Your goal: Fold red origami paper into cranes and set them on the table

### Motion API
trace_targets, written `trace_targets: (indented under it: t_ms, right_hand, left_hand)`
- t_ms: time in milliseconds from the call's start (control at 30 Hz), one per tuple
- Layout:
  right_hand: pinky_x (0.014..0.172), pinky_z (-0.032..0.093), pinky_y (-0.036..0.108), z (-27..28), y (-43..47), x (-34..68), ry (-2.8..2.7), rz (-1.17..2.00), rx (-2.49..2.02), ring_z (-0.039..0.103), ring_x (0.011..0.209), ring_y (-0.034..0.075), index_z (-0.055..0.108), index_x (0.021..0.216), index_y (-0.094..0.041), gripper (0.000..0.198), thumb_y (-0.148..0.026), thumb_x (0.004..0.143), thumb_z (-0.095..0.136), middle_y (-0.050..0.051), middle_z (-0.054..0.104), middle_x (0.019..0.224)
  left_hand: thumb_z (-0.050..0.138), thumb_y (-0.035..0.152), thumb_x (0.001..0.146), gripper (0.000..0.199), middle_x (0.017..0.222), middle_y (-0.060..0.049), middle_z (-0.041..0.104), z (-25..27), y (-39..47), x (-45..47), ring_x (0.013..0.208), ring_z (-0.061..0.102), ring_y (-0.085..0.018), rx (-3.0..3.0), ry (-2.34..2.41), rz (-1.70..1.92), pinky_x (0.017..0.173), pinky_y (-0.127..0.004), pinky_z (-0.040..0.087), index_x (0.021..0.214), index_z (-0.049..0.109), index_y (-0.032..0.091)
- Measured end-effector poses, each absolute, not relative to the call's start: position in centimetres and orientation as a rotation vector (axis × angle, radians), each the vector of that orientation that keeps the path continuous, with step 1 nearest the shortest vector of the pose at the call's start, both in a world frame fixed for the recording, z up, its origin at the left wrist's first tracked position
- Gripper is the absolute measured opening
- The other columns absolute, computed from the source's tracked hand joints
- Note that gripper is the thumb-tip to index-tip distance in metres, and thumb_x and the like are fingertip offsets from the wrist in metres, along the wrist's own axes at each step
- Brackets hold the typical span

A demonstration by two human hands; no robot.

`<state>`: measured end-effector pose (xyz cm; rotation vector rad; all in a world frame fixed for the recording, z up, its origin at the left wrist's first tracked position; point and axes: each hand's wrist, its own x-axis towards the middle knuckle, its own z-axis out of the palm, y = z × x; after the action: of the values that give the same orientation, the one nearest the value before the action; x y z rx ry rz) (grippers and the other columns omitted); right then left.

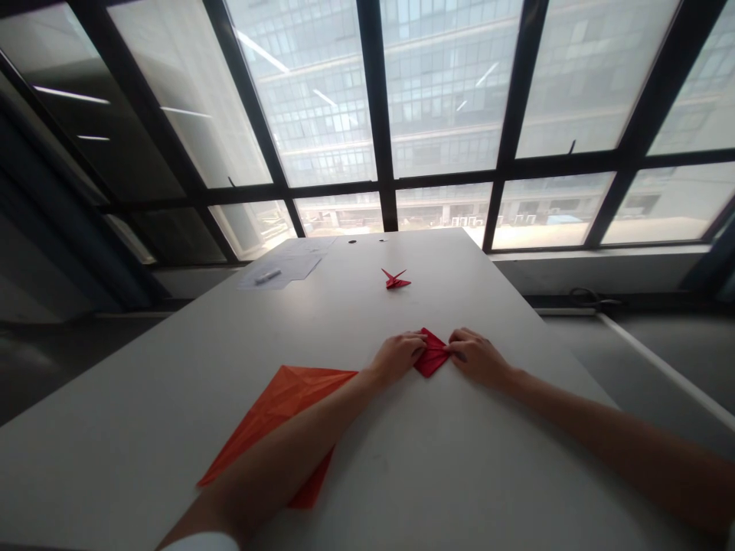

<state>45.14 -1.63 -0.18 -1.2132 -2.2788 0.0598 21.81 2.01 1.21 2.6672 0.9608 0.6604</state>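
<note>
A small red folded paper (pixel 430 363), diamond-shaped with crease lines, lies on the table between my hands. My left hand (pixel 399 357) has its curled fingers on the paper's left side, holding it against the tabletop. At the right corner, my right hand (pixel 478 357) pinches the paper between thumb and fingers. Under my left forearm lies a larger orange sheet of paper (pixel 281 398) with creases, partly hidden by the arm. Farther up the table stands a red folded paper crane (pixel 395 282), apart from both hands.
The white table (pixel 459 459) stretches toward tall dark-framed windows (pixel 442 84). White paper sheets (pixel 304 264) with a marker (pixel 268 276) on them lie at the far left. A small dark round spot (pixel 352 242) shows near the table's far edge. Cables (pixel 591 296) run along the wall at right.
</note>
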Motion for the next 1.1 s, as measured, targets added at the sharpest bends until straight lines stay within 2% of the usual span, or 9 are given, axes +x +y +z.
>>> trace_targets:
  t_ms: [100,200,300,400,500,667,833,1000,1100]
  right_hand:
    - [0.086,0.049,0.034,-0.1,-1.8,45.0,-2.234,-0.001,-1.251,0.061,0.092,0.021,0.073,0.105,-0.023,0.03,-0.012,0.088,0.051,0.006,0.069,0.094]
    - [0.095,0.047,0.037,-0.3,-1.8,44.8,-2.267,-0.015,-1.174,0.06,0.107,0.022,0.067,0.122,-0.025,0.035,-0.018,0.094,0.047,0.007,0.069,0.113]
    - [0.106,0.041,0.042,-0.5,-1.7,44.7,-2.381,0.028,-1.113,0.051,0.128,0.024,0.059,0.133,-0.027,0.038,-0.027,0.098,0.043,0.005,0.061,0.136]
    - [0.113,0.033,0.047,-0.6,-1.7,44.7,-2.466,0.069,-1.154,0.039,0.14,0.026,0.054,0.139,-0.028,0.041,-0.031,0.101,0.037,0.003,0.05,0.147]
    - [0.117,0.026,0.052,-0.4,-2.0,44.6,-2.524,0.086,-1.188,0.03,0.145,0.026,0.047,0.144,-0.026,0.045,-0.035,0.102,0.037,0.005,0.044,0.152]
    - [0.12,0.018,0.054,-0.9,-2.6,44.6,-2.566,0.108,-1.227,0.024,0.147,0.027,0.031,0.153,-0.02,0.058,-0.048,0.102,0.031,0.011,0.034,0.156]
    - [0.119,0.018,0.056,-1.7,-2.4,44.9,-2.39,0.031,-1.495,0.022,0.148,0.029,0.03,0.153,-0.012,0.064,-0.05,0.102,0.026,0.018,0.031,0.156]
    - [0.12,0.017,0.053,-1.4,-2.7,45.1,-2.543,0.119,-1.31,0.019,0.149,0.025,0.021,0.156,-0.02,0.06,-0.049,0.103,0.024,0.01,0.025,0.159]
    - [0.119,0.014,0.057,-1.4,-3.4,44.9,-2.568,0.083,-1.313,0.024,0.147,0.027,0.026,0.155,-0.02,0.061,-0.051,0.102,0.027,0.011,0.03,0.158]
  left_hand:
    - [0.045,0.016,0.095,0.034,0.121,0.0,0.069,1.2,2.0,21.8,0.11,0.065,-0.016,2.671,0.917,0.645,0.101,-0.027,0.048,0.115,0.071,0.027]
    - [0.045,0.013,0.093,0.035,0.12,-0.001,0.07,1.0,2.2,21.7,0.108,0.067,-0.017,2.699,0.879,0.636,0.099,-0.027,0.05,0.113,0.072,0.025]
    - [0.046,0.009,0.089,0.035,0.118,-0.003,0.071,0.9,2.3,21.7,0.106,0.067,-0.018,2.706,0.876,0.637,0.098,-0.029,0.051,0.11,0.072,0.022]
    - [0.045,0.007,0.088,0.037,0.121,-0.003,0.069,0.9,2.0,21.8,0.11,0.065,-0.018,2.678,0.928,0.648,0.103,-0.03,0.048,0.11,0.071,0.021]
    - [0.044,0.013,0.092,0.041,0.133,-0.003,0.062,1.1,1.3,22.1,0.123,0.057,-0.018,2.682,1.018,0.623,0.111,-0.035,0.04,0.128,0.06,0.025]
    - [0.031,0.049,0.101,0.053,0.157,-0.007,0.033,1.2,0.1,22.2,0.147,0.026,-0.025,2.775,1.053,0.371,0.119,-0.057,0.019,0.15,0.032,0.028]
    - [0.018,0.059,0.1,0.064,0.161,-0.008,0.021,1.2,0.3,21.8,0.15,0.014,-0.025,2.767,1.043,0.213,0.118,-0.059,0.014,0.155,0.019,0.025]
    - [0.017,0.059,0.1,0.065,0.161,-0.005,0.019,1.1,0.6,21.6,0.151,0.011,-0.023,2.778,1.006,0.216,0.12,-0.056,0.01,0.156,0.012,0.028]
    - [0.017,0.059,0.1,0.064,0.162,-0.005,0.017,0.9,0.7,21.5,0.151,0.011,-0.022,2.775,0.999,0.213,0.12,-0.054,0.009,0.156,0.01,0.029]
